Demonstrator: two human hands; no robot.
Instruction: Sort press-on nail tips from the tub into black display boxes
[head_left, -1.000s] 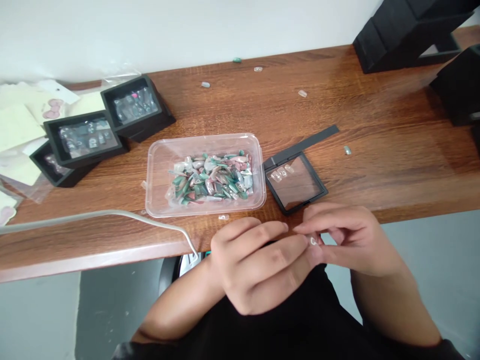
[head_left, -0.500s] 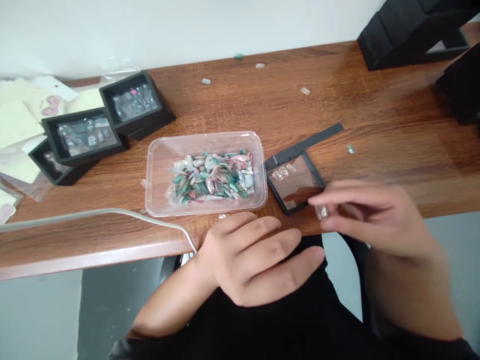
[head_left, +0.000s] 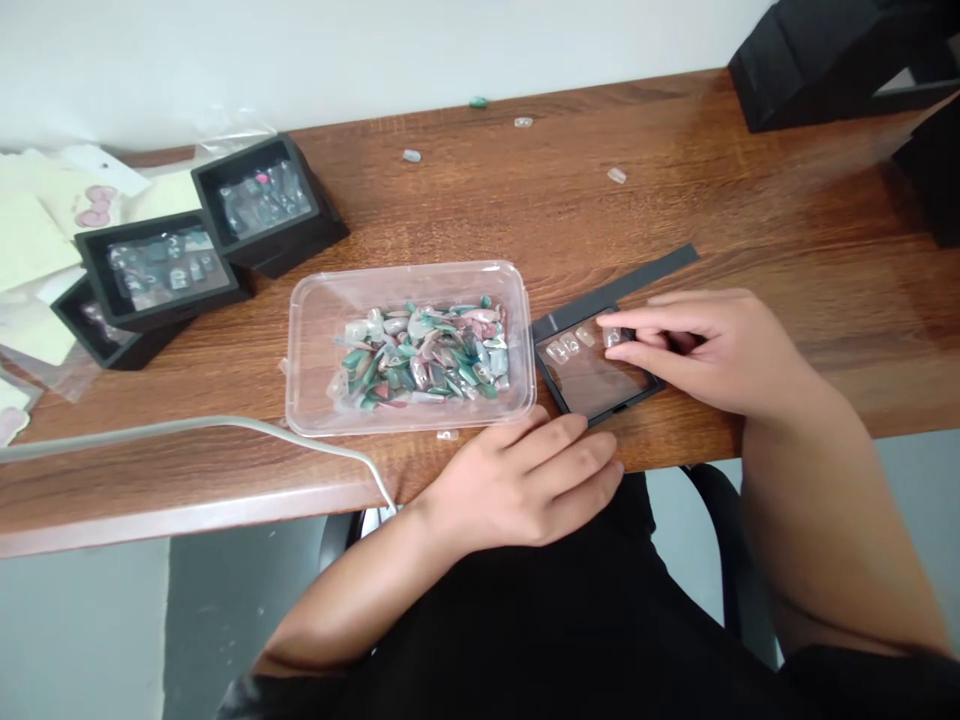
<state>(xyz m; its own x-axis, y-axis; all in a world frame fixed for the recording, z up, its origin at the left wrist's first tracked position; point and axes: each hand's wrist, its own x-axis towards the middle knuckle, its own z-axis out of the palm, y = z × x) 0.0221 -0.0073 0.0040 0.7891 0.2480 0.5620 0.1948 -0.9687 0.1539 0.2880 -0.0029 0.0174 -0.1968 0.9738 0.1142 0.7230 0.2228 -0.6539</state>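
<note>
Between thumb and forefinger, my right hand [head_left: 697,345] pinches a clear press-on nail [head_left: 613,334] over the right part of a black-rimmed display frame [head_left: 594,385]. Several other nails [head_left: 570,344] lie in a row on the frame's pane, just left of my fingers. My left hand [head_left: 536,480] rests palm down at the desk's near edge, fingers stretched out, their tips by the frame's lower rim; whether they touch it I cannot tell. Left of the frame stands a clear plastic tub [head_left: 300,350], holding a heap of green, pink and clear nails [head_left: 427,355].
Black boxes [head_left: 161,265] of bagged nails and pale cards [head_left: 34,245] lie at the left. A white cable [head_left: 225,423] crosses the front left. Loose nails [head_left: 616,175] dot the desk. More black boxes [head_left: 825,70] stand at the far right.
My right hand has moved up and left with the nail, from beside the frame to over its pane. My left hand has moved up onto the desk's edge, near the frame.
</note>
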